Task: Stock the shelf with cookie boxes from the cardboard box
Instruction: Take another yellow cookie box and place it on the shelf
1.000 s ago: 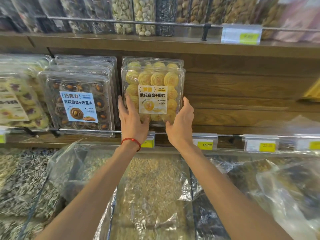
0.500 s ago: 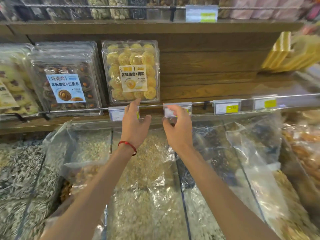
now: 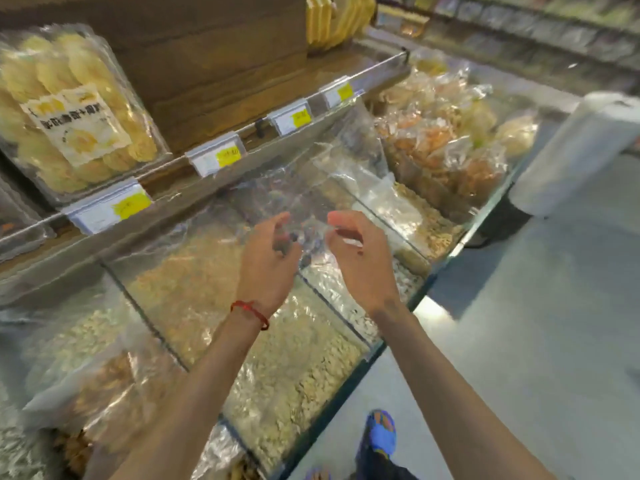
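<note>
A clear plastic cookie box (image 3: 74, 112) full of pale yellow cookies, with a white and yellow label, stands on the wooden shelf (image 3: 221, 81) at the upper left. My left hand (image 3: 268, 263), with a red cord at the wrist, hovers over the bulk bins below the shelf; its fingers hang loosely curled and hold nothing. My right hand (image 3: 360, 258) is beside it, a short gap apart, also loosely curled and empty. Both hands are well clear of the cookie box. No cardboard box is in view.
A rail with white and yellow price tags (image 3: 218, 157) runs along the shelf's front edge. Glass-walled bulk bins (image 3: 263, 358) lined with clear plastic lie under my arms. A white roll (image 3: 578, 150) stands at the right. Grey floor (image 3: 519, 341) is to the right, my shoe (image 3: 381, 434) below.
Both hands let go of the yellow cookie box and drew back and down from the shelf. The view swung right, so the box now sits at the far left.
</note>
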Demonstrator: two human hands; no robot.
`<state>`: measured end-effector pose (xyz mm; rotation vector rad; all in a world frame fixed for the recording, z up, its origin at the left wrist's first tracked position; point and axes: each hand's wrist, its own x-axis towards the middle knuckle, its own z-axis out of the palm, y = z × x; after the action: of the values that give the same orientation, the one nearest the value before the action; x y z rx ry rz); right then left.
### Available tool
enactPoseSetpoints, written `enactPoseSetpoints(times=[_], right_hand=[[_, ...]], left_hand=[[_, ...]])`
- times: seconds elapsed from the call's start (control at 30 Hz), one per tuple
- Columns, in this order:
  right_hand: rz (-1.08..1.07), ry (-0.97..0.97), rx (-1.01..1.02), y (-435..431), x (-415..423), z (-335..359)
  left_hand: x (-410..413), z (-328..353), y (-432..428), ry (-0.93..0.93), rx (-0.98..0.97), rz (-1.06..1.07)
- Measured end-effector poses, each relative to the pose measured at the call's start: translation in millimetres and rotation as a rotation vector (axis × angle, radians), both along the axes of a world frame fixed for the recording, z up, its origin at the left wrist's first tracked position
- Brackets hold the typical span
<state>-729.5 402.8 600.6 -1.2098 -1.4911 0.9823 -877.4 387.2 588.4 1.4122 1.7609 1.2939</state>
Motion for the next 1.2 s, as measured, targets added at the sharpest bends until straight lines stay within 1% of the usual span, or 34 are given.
enactPoseSetpoints(times=[0.2,0.3,0.4,0.57,0.7,0.8,0.93,1.07,1.2], right_hand=[[-0.277,0.01,-0.076,-80,89,-6],[-0.42,0.02,-0.078,-121,134,-12],[-0.557,0.059,-0.125,-169,178,-21],[-0.737,0.125,-0.177,-262,255,-38],[-0.85,0.137,-0.21,-342,316,-53],[-0.918,0.15,-0.232,-402,358,-64],[-1.012,0.159,-0.26,-464,409,-76],[-1.123,0.195,-0.266,-501,453,-84],[-1.187,0.245,-0.3,-519,498,-94]], left_hand=[[87,-11,-40,-0.075,-0.034,-0.313],[139,-17,-56,-0.034,-0.05,-0.44],[193,-25,-81,-0.001,-0.072,-0.562],[282,-39,-141,0.085,-0.084,-0.782],[352,-45,-209,0.114,-0.11,-0.897],[399,-51,-262,0.103,-0.15,-1.012],[455,-61,-313,0.066,-0.183,-1.105],[508,-67,-342,0.083,-0.199,-1.195],[567,-76,-346,0.113,-0.204,-1.271]])
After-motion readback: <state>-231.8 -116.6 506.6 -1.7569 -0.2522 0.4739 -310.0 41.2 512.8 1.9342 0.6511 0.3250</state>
